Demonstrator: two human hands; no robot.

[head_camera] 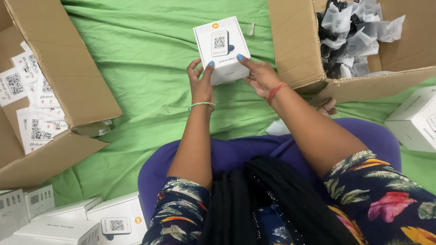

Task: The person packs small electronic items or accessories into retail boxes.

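Observation:
A small white box (221,48) with a printed picture of a device on its top is held up over the green cloth (147,66), gripped from both sides. My left hand (201,82) clasps its left edge and my right hand (260,76) clasps its right edge, thumbs on top. The nails are painted blue. A green bangle circles the left wrist and a red one the right. The box's lid looks closed.
At the top right stands a cardboard carton (294,35) with bagged black cables (352,26). On the left lies an open carton (71,71) of printed cards (29,100). White boxes are stacked at bottom left (57,233) and at the right (427,118).

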